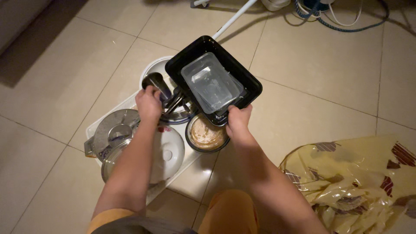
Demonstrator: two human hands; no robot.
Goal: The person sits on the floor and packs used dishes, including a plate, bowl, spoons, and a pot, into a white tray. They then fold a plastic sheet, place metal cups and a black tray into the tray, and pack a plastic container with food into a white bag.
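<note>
The right hand [239, 123] reaches forward with the forearm stretched out from the lower middle of the view, its grip closed on the near corner of a black rectangular container [242, 80], thumb on top of the rim and the fingers hidden beneath. The container is held tilted above the floor, and a clear plastic tub [211, 82] lies inside it. The left hand [148, 104] comes in beside it, to the left of the container, wrist bent slightly down, its grip curled shut around a black handle [157, 83] that rises from a cluster of dark utensils.

Under and to the left of the container a white tray [190, 175] sits on the tiled floor [329, 65]. On it, just below the container's held corner, stands a dark bowl [207, 135] with brownish residue; farther left lie a white plate [170, 151] and a glass lid [116, 130]. To the right of the container, well apart, a crumpled yellow plastic bag [359, 182] lies on the floor.
</note>
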